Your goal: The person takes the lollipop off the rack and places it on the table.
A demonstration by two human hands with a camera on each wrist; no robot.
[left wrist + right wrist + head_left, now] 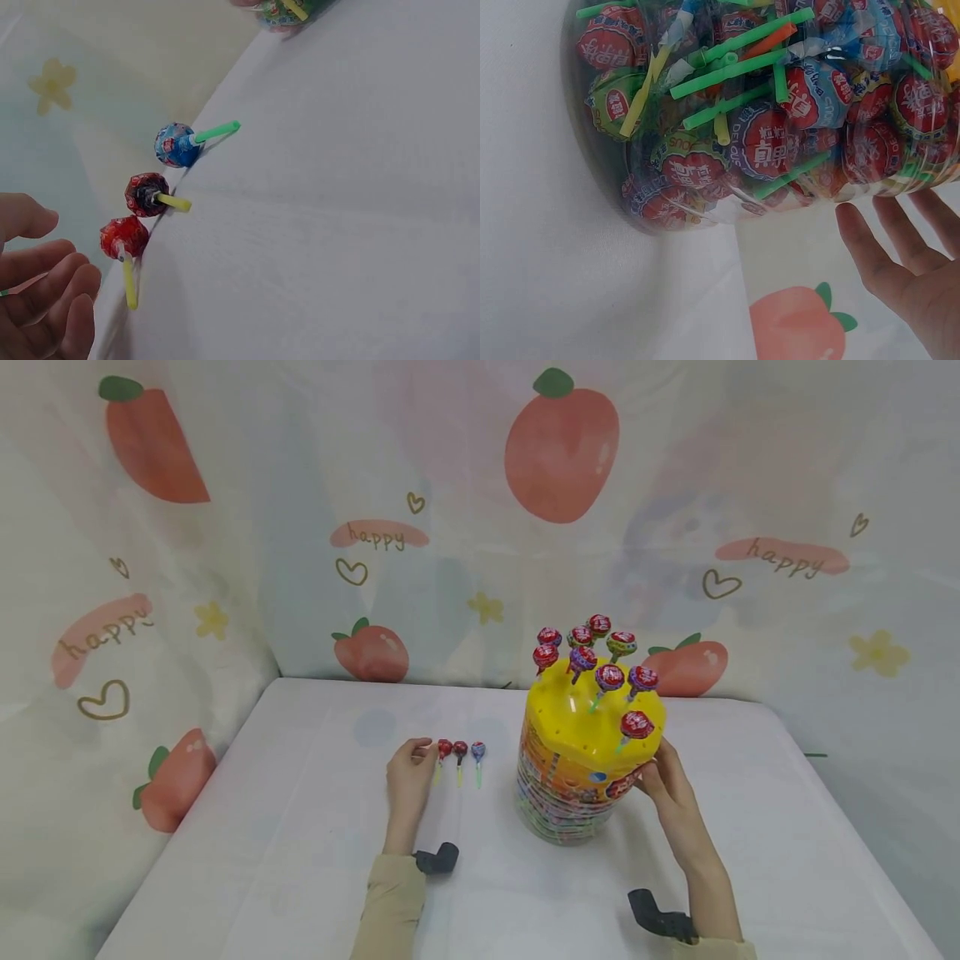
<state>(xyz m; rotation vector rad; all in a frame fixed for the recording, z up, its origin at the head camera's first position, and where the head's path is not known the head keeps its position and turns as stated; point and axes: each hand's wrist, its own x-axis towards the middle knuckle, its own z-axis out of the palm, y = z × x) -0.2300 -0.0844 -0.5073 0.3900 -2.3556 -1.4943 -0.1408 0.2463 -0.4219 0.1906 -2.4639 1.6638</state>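
The jar (558, 797) is being touched by the spread right grip (670, 789), seemingly for steadiness; beside three lollipops (460, 749), nothing is held by the loosely parted left grip (410, 773).

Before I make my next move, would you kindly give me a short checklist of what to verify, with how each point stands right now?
1. Loose lollipops side by side on the table: ok, three lie in a row.
2. Left hand near the red lollipop: ok, it is right beside it.
3. Red lollipop gripped: not ok, no fingers are curled round it.
4. Right hand at the jar: ok, its fingers are at the side.
5. Jar held firmly: cannot tell, pressure does not show.
6. Bare space on the yellow lid: ok, its near left part carries no lollipop.
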